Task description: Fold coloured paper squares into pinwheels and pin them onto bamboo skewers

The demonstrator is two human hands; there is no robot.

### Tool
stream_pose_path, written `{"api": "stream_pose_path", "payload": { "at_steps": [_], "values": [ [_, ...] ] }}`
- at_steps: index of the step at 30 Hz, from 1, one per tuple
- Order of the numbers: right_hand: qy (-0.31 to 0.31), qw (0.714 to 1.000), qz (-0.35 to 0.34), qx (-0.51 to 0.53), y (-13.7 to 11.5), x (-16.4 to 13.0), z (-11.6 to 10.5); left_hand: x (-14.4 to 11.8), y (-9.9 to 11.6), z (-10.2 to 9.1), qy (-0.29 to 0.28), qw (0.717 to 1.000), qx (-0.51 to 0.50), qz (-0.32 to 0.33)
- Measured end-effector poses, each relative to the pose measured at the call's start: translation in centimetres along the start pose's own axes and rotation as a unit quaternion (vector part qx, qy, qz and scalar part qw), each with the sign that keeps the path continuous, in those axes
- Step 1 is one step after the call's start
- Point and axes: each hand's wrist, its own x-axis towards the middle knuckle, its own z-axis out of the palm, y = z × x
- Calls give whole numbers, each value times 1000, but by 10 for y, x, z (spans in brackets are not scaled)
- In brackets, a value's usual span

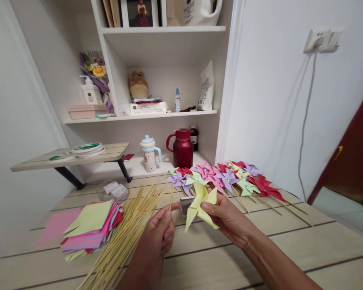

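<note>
My left hand [161,229] is closed around a thin wooden stick [171,195], whose tip points up. Just to its right, my right hand [225,215] pinches a pale yellow paper pinwheel [200,206] between thumb and fingers. Stick and pinwheel are apart. A small grey box [186,203] sits behind the pinwheel, partly hidden by it. Many loose wooden sticks [130,225] lie in a bundle left of my left hand. Farther left is a stack of coloured paper squares [92,219]. Finished-looking pinwheels on sticks [226,177] lie piled beyond my right hand.
A red jug [183,149] and a speckled cup with a blue lid [150,155] stand at the back below the shelves [163,114]. A small raised stand [115,151] bears round white rolls [87,149]. A clear plastic container [113,189] sits behind the paper.
</note>
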Motion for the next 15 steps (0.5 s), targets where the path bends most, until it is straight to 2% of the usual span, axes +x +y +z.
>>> {"api": "stream_pose_path", "payload": {
  "at_steps": [10, 13, 15],
  "values": [
    [11, 1000, -9, -21, 4, 4, -4, -5, 8, 2, 29, 999, 24, 10],
    [46, 996, -44, -59, 2, 1, -2, -5, 8, 2, 43, 997, 55, 13],
    [58, 986, -86, -131, -1, -3, 0, -4, 7, 1, 57, 994, 87, 19]
  ]
}}
